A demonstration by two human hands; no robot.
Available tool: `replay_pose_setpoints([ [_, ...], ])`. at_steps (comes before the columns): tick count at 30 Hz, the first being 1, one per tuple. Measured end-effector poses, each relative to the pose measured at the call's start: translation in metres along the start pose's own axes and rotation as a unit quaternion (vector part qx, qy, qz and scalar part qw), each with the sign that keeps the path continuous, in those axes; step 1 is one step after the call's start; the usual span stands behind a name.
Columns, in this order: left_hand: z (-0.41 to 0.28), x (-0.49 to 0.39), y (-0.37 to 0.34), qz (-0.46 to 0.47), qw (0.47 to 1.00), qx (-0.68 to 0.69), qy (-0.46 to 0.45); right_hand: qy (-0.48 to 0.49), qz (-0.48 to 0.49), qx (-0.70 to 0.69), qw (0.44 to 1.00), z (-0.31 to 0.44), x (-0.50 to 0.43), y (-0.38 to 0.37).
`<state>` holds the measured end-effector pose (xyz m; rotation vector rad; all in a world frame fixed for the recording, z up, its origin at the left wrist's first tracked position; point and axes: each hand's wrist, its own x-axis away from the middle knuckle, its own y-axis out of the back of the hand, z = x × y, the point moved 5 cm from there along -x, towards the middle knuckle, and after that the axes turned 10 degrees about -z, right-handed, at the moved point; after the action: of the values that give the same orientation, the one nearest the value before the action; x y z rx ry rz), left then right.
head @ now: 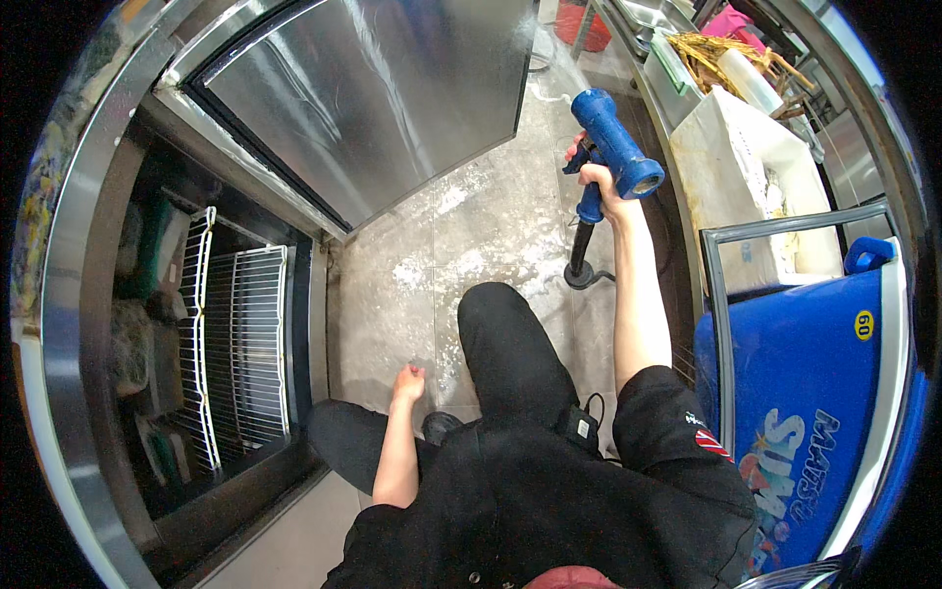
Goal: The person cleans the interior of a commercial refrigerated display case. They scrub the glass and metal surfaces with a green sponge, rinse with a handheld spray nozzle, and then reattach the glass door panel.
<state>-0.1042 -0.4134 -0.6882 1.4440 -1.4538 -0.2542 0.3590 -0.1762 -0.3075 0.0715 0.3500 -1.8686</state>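
My right hand (602, 184) grips a blue spray gun (608, 140), its thumb and fingers wrapped around the handle. From the gun's far end a jet of water (563, 62) goes out past the edge of an open stainless steel door (383, 96). A black hose (581, 254) runs down from the handle to the floor. Low between my knees, my left hand (409, 384) is curled into a loose fist, and no object shows in it. To its left is the open refrigerator cabinet (318, 324) with white wire shelves (257, 346).
Wet, foamy patches (456, 265) cover the tiled floor (383, 324). At my right stand a blue cooler box (802, 339), a grey-edged frame (723, 346) and a white foam box (706, 162). A red container (581, 26) sits at the back. Items line the cabinet's inner side.
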Motion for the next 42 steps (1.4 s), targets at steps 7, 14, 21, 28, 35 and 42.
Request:
replay_pose_setpoints([
  [7,-0.017,0.008,0.002,-0.007,1.0,0.01,-0.005,-0.158,-0.022,-0.006,0.987,-0.118,0.038,0.012],
  [14,-0.166,0.039,0.069,-0.041,0.928,0.336,-0.155,-0.172,0.003,0.023,0.985,-0.146,0.085,-0.022],
  [21,-0.363,0.062,0.018,-0.038,0.851,0.297,-0.433,-0.009,0.1,0.23,0.968,-0.142,0.126,-0.024],
  [28,-0.348,0.08,-0.034,0.007,0.873,0.402,-0.276,-0.147,0.12,0.274,0.943,-0.145,0.167,0.006],
  [35,-0.348,0.09,-0.019,-0.028,0.915,0.374,-0.148,-0.293,0.259,0.065,0.918,-0.117,0.125,0.045],
  [42,-0.35,0.096,-0.017,0.015,0.917,0.357,-0.177,-0.434,0.121,0.093,0.888,-0.194,0.038,-0.006],
])
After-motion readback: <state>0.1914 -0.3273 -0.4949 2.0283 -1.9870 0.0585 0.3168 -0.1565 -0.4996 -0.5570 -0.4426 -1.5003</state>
